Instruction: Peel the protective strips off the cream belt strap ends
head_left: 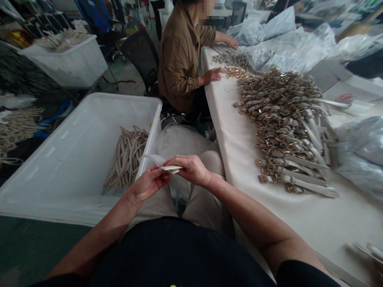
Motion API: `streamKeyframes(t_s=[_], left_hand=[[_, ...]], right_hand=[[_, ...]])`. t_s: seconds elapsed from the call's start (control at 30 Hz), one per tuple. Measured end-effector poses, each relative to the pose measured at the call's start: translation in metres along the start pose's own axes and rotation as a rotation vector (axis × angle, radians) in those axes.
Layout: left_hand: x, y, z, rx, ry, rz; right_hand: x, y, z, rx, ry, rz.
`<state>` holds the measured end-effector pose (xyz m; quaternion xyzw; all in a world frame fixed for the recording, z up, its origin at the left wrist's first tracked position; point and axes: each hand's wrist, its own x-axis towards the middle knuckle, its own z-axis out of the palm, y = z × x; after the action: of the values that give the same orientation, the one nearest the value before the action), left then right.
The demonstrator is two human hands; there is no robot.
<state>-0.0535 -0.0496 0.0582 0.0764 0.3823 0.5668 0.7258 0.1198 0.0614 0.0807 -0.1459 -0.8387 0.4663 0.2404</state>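
Observation:
Above my lap, my left hand (151, 181) and my right hand (191, 166) meet on a pale strap (154, 158). The fingers of both hands are closed on it, and its loose end curves out to the left over the rim of the white tub (119, 97). Part of the strap is hidden by my right fingers, so I cannot tell whether it is folded or doubled. Inside the tub, a bundle of similar greyish straps (127, 155) leans against the right wall. On the table to my right lies a big heap of buckled straps (278, 115).
A co-worker (179, 59) in a brown jacket sits at the cloth-covered table (220, 115), hands near small gold and silver metal parts (235, 71). Clear plastic bags (290, 44) lie at the back. Another white bin (68, 63) stands behind the tub. A plastic bag (182, 141) is by my knees.

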Motion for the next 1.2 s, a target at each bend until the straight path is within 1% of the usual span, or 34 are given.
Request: streamKeyframes(t_s=[0.03, 0.07, 0.1, 0.13, 0.2, 0.23, 0.27, 0.3, 0.37, 0.4, 0.43, 0.47, 0.5, 0.53, 0.57, 0.63, 0.7, 0.73, 0.8, 0.9, 1.03, 1.1, 1.2], left_hand=[[0.003, 0.002, -0.003, -0.013, 0.008, -0.018], [0.008, 0.006, -0.008, -0.039, 0.044, -0.028], [0.014, 0.014, -0.015, -0.075, 0.117, -0.026], [0.021, 0.024, -0.023, -0.125, 0.228, 0.002], [0.035, 0.053, -0.045, -0.223, 0.486, 0.109], [0.040, 0.070, -0.056, -0.257, 0.599, 0.170], [0.044, 0.089, -0.066, -0.278, 0.686, 0.234], [0.045, 0.106, -0.074, -0.285, 0.746, 0.300], [0.045, 0.135, -0.083, -0.265, 0.802, 0.425], [0.044, 0.143, -0.084, -0.251, 0.813, 0.484], [0.043, 0.146, -0.081, -0.236, 0.807, 0.534], [0.043, 0.143, -0.076, -0.210, 0.777, 0.564], [0.043, 0.136, -0.070, -0.165, 0.721, 0.572], [0.044, 0.124, -0.063, -0.098, 0.649, 0.564], [0.045, 0.109, -0.056, -0.012, 0.568, 0.539], [0.045, 0.072, -0.041, 0.180, 0.405, 0.465], [0.042, 0.036, -0.029, 0.320, 0.276, 0.395], [0.039, 0.021, -0.024, 0.363, 0.224, 0.356], [0.033, -0.003, -0.016, 0.418, 0.149, 0.276], [0.027, -0.022, -0.011, 0.468, 0.101, 0.173], [0.027, -0.027, -0.010, 0.498, 0.074, 0.114], [0.030, -0.026, -0.005, 0.484, 0.050, 0.117], [0.038, -0.027, 0.008, 0.448, -0.040, 0.187]], right_hand=[[0.000, 0.000, -0.001, 0.044, 0.050, 0.023], [0.001, 0.000, -0.002, 0.124, 0.086, 0.049], [0.001, -0.001, -0.004, 0.237, 0.099, 0.077], [0.001, -0.002, -0.007, 0.367, 0.080, 0.108], [0.000, -0.006, -0.012, 0.596, -0.042, 0.179], [0.000, -0.008, -0.013, 0.672, -0.125, 0.215], [-0.001, -0.009, -0.014, 0.725, -0.212, 0.248], [-0.003, -0.009, -0.014, 0.764, -0.292, 0.275], [-0.005, -0.007, -0.011, 0.815, -0.433, 0.324], [-0.007, -0.005, -0.009, 0.836, -0.480, 0.346], [-0.007, -0.003, -0.006, 0.853, -0.505, 0.365], [-0.007, -0.001, -0.004, 0.868, -0.504, 0.381], [-0.007, 0.002, -0.003, 0.880, -0.473, 0.386], [-0.006, 0.004, -0.003, 0.887, -0.407, 0.379], [-0.004, 0.005, -0.005, 0.888, -0.309, 0.363], [0.001, 0.010, -0.012, 0.856, -0.060, 0.340], [0.005, 0.015, -0.020, 0.817, 0.185, 0.359], [0.007, 0.018, -0.024, 0.806, 0.283, 0.385], [0.010, 0.025, -0.031, 0.804, 0.417, 0.433], [0.012, 0.031, -0.037, 0.818, 0.509, 0.456], [0.013, 0.032, -0.039, 0.801, 0.515, 0.420], [0.015, 0.031, -0.036, 0.748, 0.520, 0.411], [0.016, 0.030, -0.030, 0.634, 0.521, 0.412]])
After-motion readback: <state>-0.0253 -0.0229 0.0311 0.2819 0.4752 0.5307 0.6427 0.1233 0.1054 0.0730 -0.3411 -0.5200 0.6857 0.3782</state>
